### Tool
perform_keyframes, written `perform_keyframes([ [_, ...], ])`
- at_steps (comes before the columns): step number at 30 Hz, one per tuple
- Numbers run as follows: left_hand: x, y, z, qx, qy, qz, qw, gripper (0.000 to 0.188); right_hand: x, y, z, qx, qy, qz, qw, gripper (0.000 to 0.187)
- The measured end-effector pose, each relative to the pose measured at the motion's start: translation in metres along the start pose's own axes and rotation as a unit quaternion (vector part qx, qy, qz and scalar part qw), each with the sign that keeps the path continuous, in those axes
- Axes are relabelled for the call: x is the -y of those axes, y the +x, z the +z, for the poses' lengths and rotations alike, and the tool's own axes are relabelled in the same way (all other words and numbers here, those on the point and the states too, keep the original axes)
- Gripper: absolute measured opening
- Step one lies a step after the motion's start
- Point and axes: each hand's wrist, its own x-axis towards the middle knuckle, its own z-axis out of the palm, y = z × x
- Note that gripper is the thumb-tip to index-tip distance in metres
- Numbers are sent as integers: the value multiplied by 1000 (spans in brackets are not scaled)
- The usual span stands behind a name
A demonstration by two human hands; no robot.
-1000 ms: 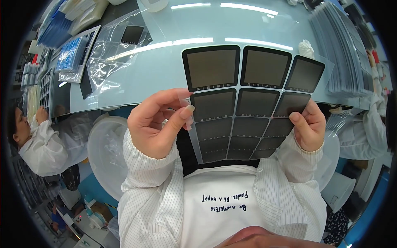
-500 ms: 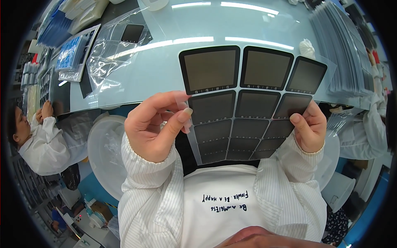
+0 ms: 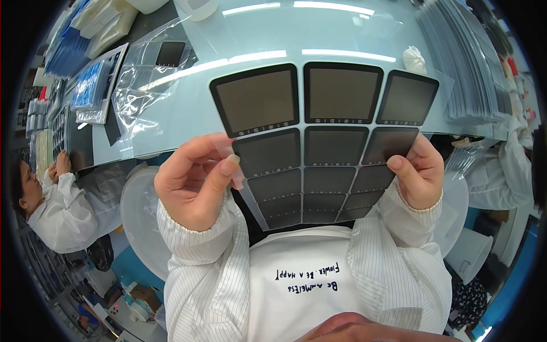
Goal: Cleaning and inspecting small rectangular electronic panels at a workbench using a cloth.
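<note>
Between my hands I hold up a thin clear plastic sheet [image 3: 301,142] bearing rows of dark, rounded rectangular panels with black borders. My left hand [image 3: 196,182] pinches its left edge between thumb and fingers, where a translucent, pinkish strip of film shows at the fingertips. On the opposite edge, my right hand [image 3: 416,174] grips with the thumb on the front and the fingers behind. The sheet is tilted, its top edge over the table and its lower end close to my chest.
The glossy pale table [image 3: 188,108] carries a clear plastic bag [image 3: 145,97] with one dark panel [image 3: 170,54], and a crumpled white wad [image 3: 413,60]. Stacked clear sheets [image 3: 461,68] stand at right, blue packs [image 3: 91,82] at left. A co-worker [image 3: 62,199] sits at far left.
The sheet and both hands have shifted slightly left, the left hand more than the right. The sheet now faces me more squarely. Both grips stay the same.
</note>
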Motion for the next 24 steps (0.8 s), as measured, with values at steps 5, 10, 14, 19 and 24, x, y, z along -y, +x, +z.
perform_keyframes([
  [5, 2, -1, -5, -16, 13, 4, 1000, 23, 0, 5, 9, -22, 6, -9, 1000, 30],
  [10, 1, -1, -4, -22, 13, -4, 1000, 22, -1, 4, 7, -19, -8, -2, 1000, 29],
  [14, 0, 0, -2, -29, 2, -27, 999, 23, 1, 3, 11, -23, -2, -1, 1000, 29],
  [19, 4, -1, -3, -6, 6, -22, 1000, 28, 1, 2, 9, -8, -48, 11, 999, 36],
  [24, 7, -2, -2, 21, 4, -16, 1000, 33, -9, -2, 10, -93, -77, -36, 992, 40],
])
